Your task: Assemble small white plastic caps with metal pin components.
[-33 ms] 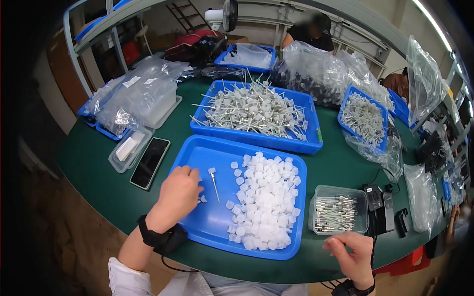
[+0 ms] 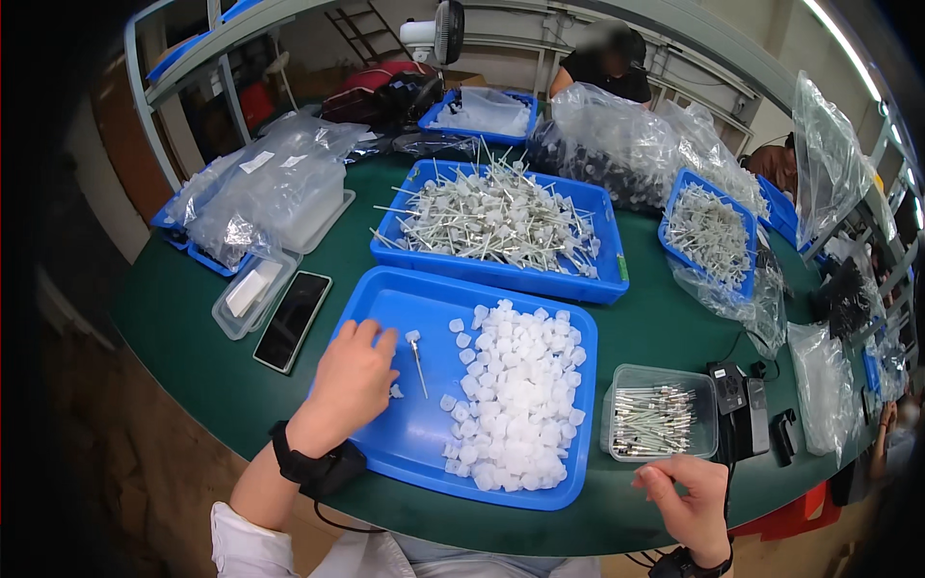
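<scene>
Translucent white plastic caps (image 2: 515,390) — heaped in the right half of the near blue tray (image 2: 385,299), one stray cap and a thin metal pin (image 2: 418,358) lying by the left hand (image 2: 352,380). Left fingers spread flat, gripping nothing. Right hand (image 2: 689,496) off-tray, fingertips pinched (contents indiscernible). Likely light, stiff, slippery; pin best pinched mid-shaft.

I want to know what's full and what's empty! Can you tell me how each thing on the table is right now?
near blue tray: open, half filled with white caps
white caps: heaped on the tray's right side
single pin: lying loose beside the left hand
far blue tray: piled with pins
clear box: lidless, holding pins
phone: screen dark, lying flat
left hand: resting in the tray
right hand: fingers pinched together
</scene>
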Motion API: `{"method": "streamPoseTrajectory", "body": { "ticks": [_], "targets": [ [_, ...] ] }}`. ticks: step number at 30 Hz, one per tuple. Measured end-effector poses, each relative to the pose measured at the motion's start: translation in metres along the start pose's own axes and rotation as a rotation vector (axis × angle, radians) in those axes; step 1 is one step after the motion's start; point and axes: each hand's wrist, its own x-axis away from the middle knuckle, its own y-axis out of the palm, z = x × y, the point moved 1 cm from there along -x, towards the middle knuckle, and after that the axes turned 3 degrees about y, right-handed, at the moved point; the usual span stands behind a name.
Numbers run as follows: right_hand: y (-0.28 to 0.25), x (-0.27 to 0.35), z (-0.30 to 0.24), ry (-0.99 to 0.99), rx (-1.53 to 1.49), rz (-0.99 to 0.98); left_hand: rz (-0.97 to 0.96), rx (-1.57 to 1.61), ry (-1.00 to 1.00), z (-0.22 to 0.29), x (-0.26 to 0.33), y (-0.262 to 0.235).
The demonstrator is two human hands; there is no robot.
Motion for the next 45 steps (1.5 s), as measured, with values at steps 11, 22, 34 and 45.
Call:
{"method": "streamPoseTrajectory", "body": {
  "ticks": [11, 22, 34, 45],
  "targets": [
    [-0.026, 0.001, 0.023, -0.064, 0.218, 0.057, -0.194, -0.141, 0.178, -0.012, -0.016, 0.022],
    [-0.053, -0.014, 0.031, -0.249, 0.343, 0.052, -0.09, 0.27, 0.369, 0.004, -0.089, 0.067],
    [-0.011, -0.064, 0.074, -0.408, 0.732, -0.41, -0.086, 1.163, -0.237, 0.028, -0.048, -0.011],
    [-0.015, -0.073, 0.078, -0.381, 0.605, -0.179, -0.096, 1.539, -0.237, 0.068, 0.021, -0.011]
  ]
}}
